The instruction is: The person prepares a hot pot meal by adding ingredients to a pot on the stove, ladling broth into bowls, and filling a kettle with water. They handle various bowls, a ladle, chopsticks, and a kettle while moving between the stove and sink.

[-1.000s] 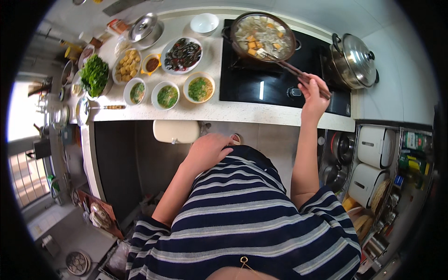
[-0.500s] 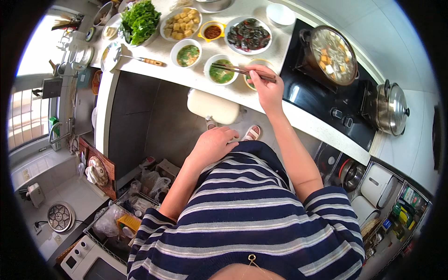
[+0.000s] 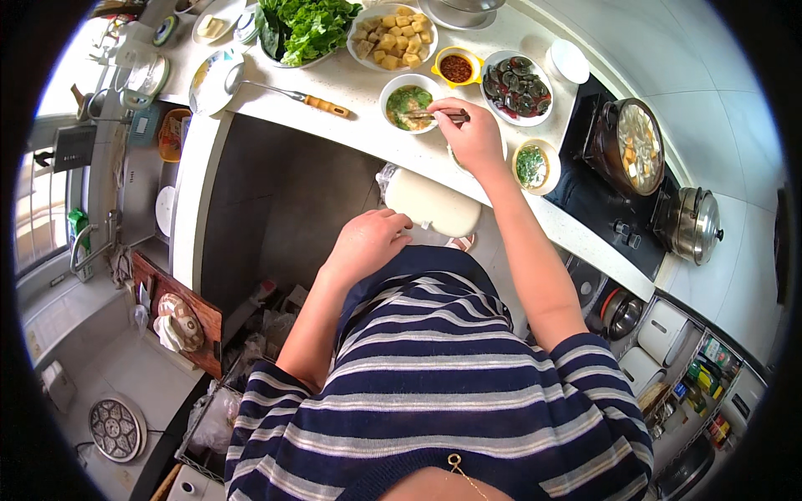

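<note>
My right hand grips dark chopsticks, their tips lowered into the left one of three small bowls. That white bowl holds a dip with chopped green herbs. Mostly hidden under my right hand and wrist is the middle bowl. A third bowl, also with green herbs, stands at the counter's front edge by the stove. My left hand hovers in front of my waist, holding nothing, its fingers loosely bent and apart. Behind the bowls are a yellow dish of red-brown sauce and a plate of dark slices.
Farther back on the counter are a bowl of golden cubes and leafy greens. A wooden-handled ladle rests at the left. On the black stove stand a filled pot and a lidded steel pot.
The chopsticks have gone from the middle bowl to the left bowl in my right hand. The view has shifted, so the counter's things sit farther right, and the right bowl shows more fully.
</note>
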`<action>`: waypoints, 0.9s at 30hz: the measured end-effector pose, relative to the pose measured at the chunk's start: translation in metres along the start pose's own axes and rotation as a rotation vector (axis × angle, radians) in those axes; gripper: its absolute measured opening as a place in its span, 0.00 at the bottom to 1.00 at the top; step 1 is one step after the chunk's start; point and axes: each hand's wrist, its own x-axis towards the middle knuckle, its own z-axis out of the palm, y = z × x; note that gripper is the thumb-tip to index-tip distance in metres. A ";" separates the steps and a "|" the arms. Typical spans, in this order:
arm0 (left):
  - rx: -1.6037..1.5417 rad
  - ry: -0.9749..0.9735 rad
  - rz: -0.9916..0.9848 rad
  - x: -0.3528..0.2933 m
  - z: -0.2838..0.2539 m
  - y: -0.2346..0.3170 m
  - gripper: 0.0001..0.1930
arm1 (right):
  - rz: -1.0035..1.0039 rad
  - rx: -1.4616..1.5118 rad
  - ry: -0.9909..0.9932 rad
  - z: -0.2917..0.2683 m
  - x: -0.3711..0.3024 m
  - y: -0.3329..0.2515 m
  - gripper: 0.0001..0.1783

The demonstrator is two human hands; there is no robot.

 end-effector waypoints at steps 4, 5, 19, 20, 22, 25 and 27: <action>0.023 -0.049 -0.030 -0.003 -0.028 -0.024 0.08 | 0.020 0.011 0.120 0.005 0.015 -0.004 0.07; 0.009 -0.047 -0.031 -0.004 -0.033 -0.031 0.08 | 0.078 0.005 0.092 -0.001 0.018 -0.009 0.07; -0.018 -0.018 0.000 -0.001 -0.036 -0.035 0.10 | 0.147 0.115 0.133 0.004 0.022 0.000 0.08; -0.015 -0.024 -0.010 -0.001 -0.038 -0.033 0.10 | 0.141 0.065 0.189 0.003 0.025 0.000 0.07; -0.004 -0.045 -0.025 -0.001 -0.043 -0.027 0.10 | 0.193 -0.003 0.161 -0.007 0.022 -0.002 0.08; -0.004 -0.060 -0.041 0.001 -0.041 -0.027 0.10 | 0.164 0.141 0.008 -0.004 0.017 0.001 0.07; 0.011 -0.059 -0.006 0.005 -0.040 -0.023 0.10 | 0.085 0.177 0.075 0.004 0.016 0.002 0.07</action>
